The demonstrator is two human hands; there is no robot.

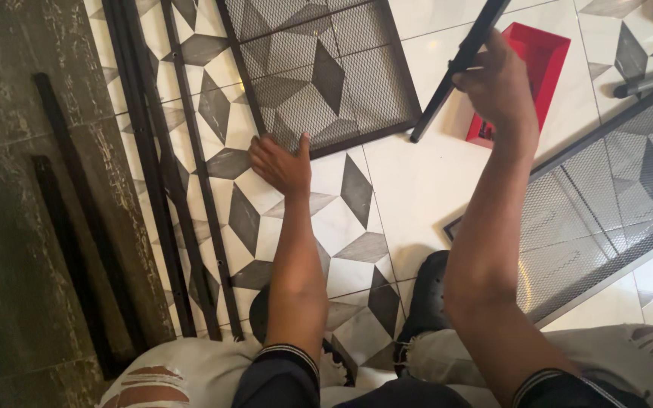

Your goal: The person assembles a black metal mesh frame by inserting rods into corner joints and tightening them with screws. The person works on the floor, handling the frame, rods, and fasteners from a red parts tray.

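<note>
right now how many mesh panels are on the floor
2: one mesh panel at top centre, its corner under the left hand; another mesh panel at right, cut off by the frame. More may lie out of view.

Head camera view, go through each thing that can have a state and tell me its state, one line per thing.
Left hand: open, flat on the corner of a mesh panel.
Right hand: closed around a black metal bar, raised.
Black metal bar: held tilted above the floor.
Mesh panel: lying flat on the tiles.
Second mesh panel: lying flat.
Red tray: lying open side up.
Long black rails: lying loose.
</note>
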